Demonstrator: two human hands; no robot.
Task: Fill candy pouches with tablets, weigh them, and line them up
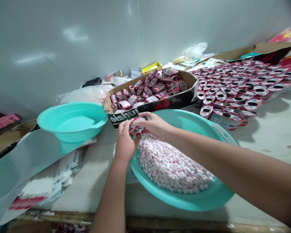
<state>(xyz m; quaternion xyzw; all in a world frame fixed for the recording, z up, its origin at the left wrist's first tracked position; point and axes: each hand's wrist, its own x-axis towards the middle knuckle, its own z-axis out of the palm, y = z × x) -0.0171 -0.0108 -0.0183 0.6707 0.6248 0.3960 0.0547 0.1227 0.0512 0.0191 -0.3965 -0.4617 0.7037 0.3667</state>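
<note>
One crinkly, glossy packet [137, 127]

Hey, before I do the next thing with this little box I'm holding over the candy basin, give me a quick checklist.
1. Grip on the small box: left hand and right hand both hold it. Ok.
2. Small box is over the far edge of the big basin. Ok.
3. Candies in the basin: a large heap. Ok.
4. Small box's flaps closed: fingers cover them. Cannot tell.
5. Space in the cardboard tray behind: piled high. Cannot tell.
6. Open boxes stacked at the right. Ok.
</note>
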